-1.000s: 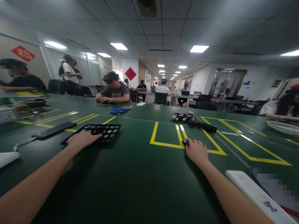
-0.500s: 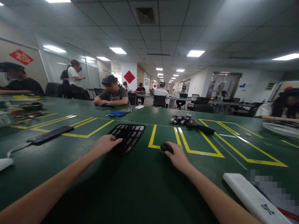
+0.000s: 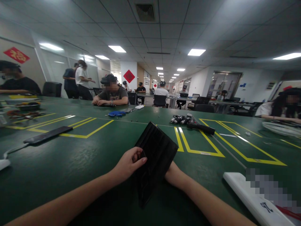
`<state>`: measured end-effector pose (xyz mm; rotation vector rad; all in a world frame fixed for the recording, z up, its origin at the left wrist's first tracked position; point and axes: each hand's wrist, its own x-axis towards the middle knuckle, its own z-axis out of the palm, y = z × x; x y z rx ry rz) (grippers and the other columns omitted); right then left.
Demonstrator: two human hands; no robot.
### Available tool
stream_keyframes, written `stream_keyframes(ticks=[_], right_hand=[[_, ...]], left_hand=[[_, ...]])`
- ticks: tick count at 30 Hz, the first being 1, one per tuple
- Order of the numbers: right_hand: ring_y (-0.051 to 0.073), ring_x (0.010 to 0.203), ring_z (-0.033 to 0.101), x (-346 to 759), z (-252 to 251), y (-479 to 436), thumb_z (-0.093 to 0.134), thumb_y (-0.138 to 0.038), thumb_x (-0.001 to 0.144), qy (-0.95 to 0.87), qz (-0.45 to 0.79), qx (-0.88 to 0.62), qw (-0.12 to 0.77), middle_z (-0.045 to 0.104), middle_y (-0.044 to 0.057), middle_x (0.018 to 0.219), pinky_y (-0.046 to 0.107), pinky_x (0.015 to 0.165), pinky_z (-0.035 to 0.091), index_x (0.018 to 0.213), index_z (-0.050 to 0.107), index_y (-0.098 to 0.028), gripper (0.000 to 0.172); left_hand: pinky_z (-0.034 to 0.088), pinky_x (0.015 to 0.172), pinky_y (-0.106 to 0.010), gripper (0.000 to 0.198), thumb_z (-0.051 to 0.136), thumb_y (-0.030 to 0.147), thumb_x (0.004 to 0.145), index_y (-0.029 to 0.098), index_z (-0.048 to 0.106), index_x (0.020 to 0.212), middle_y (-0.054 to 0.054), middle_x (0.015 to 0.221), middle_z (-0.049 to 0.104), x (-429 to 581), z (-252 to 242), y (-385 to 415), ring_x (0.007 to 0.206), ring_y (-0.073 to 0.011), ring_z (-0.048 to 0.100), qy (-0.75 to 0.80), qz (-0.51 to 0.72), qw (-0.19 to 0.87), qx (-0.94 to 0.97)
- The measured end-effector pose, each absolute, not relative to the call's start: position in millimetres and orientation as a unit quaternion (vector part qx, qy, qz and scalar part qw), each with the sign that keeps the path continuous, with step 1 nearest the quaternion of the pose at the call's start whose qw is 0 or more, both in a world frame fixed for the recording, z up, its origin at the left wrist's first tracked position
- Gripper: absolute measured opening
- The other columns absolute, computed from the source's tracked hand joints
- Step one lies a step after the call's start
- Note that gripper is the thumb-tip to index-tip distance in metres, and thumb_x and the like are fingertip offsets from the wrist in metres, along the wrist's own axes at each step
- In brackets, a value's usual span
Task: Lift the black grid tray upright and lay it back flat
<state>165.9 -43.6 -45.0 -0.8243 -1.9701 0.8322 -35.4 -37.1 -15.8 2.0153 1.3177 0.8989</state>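
In front of me a flat black rectangular panel (image 3: 156, 153) is tilted up off the green table (image 3: 98, 194). Faint ridges run across its dark face. My left hand (image 3: 133, 161) is closed on its left edge, thumb on the near face and fingers curled. My right hand (image 3: 174, 172) is behind the panel's lower right side. Its fingers are hidden, so whether it grips the panel or still has the small black object from before cannot be seen.
Yellow tape outlines (image 3: 202, 153) mark the table. A dark power strip (image 3: 48, 135) lies left; black cables with metal connectors (image 3: 181, 120) lie ahead. A white bar-shaped device (image 3: 249, 194) sits near right. Blue gloves (image 3: 117, 113) lie farther off. Several people sit around.
The panel lay flat on the table with grey rectangles showing; now it is raised, tilted and nearer. My right hand, which held a small black object, has moved left behind it.
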Motion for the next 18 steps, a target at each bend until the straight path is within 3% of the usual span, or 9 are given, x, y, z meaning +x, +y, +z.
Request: stream_keyframes(ticks=[4, 7, 11, 14, 18], right_hand=[[0.021, 0.116, 0.045, 164, -47, -44, 0.052, -0.027, 0.079, -0.806, 0.302, -0.303, 0.41, 0.05, 0.008, 0.125, 0.04, 0.101, 0.033, 0.117, 0.049, -0.019, 0.039], [0.02, 0.113, 0.047, 162, -48, -46, 0.057, -0.035, 0.076, -0.789, 0.314, -0.295, 0.438, 0.052, 0.008, 0.123, 0.037, 0.1, 0.035, 0.119, 0.046, -0.02, 0.046], [0.02, 0.113, 0.048, 158, -41, -50, 0.054, -0.036, 0.078, -0.788, 0.302, -0.311, 0.437, 0.053, 0.007, 0.121, 0.035, 0.1, 0.036, 0.118, 0.047, -0.02, 0.044], [0.022, 0.113, 0.048, 156, -34, -51, 0.051, -0.037, 0.079, -0.804, 0.255, -0.33, 0.424, 0.053, 0.009, 0.122, 0.038, 0.101, 0.035, 0.118, 0.05, -0.019, 0.042], [0.024, 0.114, 0.047, 159, -29, -53, 0.052, -0.036, 0.079, -0.83, 0.209, -0.336, 0.394, 0.052, 0.009, 0.123, 0.04, 0.101, 0.035, 0.118, 0.051, -0.019, 0.042]], left_hand=[[0.032, 0.053, -0.024, 0.041, 0.051, 0.046, 0.071, 0.015, 0.048, 0.097, 0.006, 0.059, 0.034, -39, -26, -37, 0.055, -0.011, 0.037, 0.476, 0.313, 0.263, 0.779], [0.032, 0.053, -0.023, 0.042, 0.053, 0.044, 0.071, 0.015, 0.047, 0.1, 0.005, 0.064, 0.038, -41, -28, -39, 0.058, -0.011, 0.037, 0.462, 0.28, 0.256, 0.801], [0.035, 0.057, -0.024, 0.041, 0.059, 0.041, 0.067, 0.017, 0.051, 0.099, 0.0, 0.079, 0.046, -42, -17, -39, 0.064, -0.0116, 0.041, 0.467, 0.289, 0.257, 0.795], [0.04, 0.061, -0.025, 0.035, 0.059, 0.03, 0.068, 0.016, 0.051, 0.099, -0.003, 0.089, 0.048, -44, -8, -32, 0.066, -0.0113, 0.044, 0.525, 0.397, 0.324, 0.68], [0.045, 0.063, -0.022, 0.021, 0.043, 0.002, 0.07, 0.014, 0.049, 0.086, -0.005, 0.085, 0.052, -52, -5, -19, 0.064, -0.0091, 0.051, 0.6, 0.51, 0.473, 0.396]])
